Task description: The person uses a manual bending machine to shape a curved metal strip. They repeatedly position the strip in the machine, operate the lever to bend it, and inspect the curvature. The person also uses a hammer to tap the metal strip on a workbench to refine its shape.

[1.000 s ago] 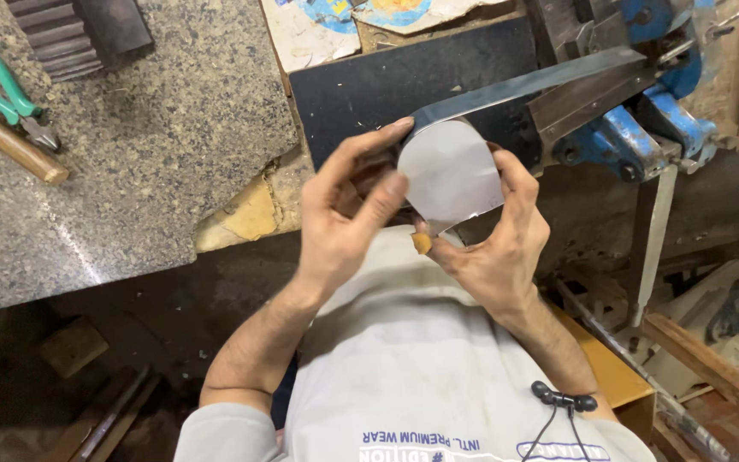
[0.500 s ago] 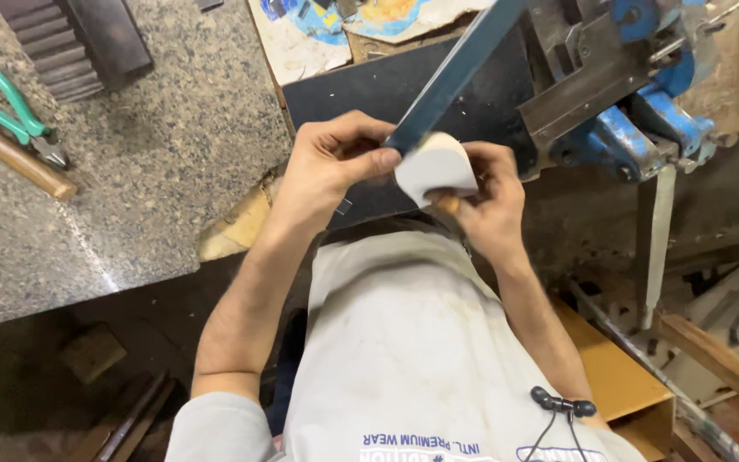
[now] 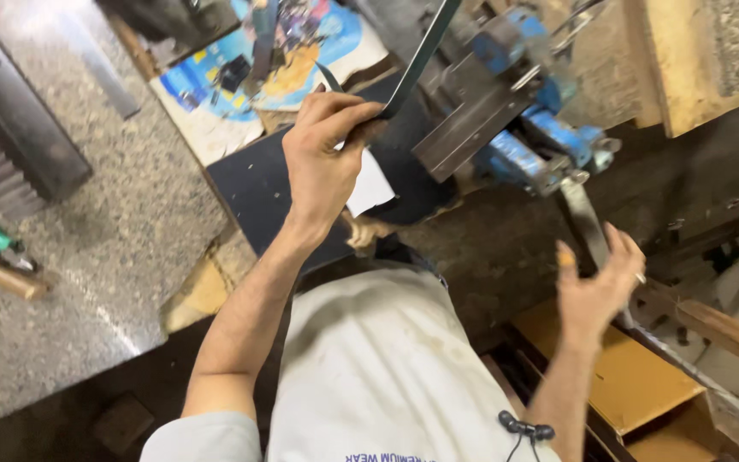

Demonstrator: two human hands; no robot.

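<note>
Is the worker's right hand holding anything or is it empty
Empty: the right hand is spread open in the air, apart from the blue vise.
</note>
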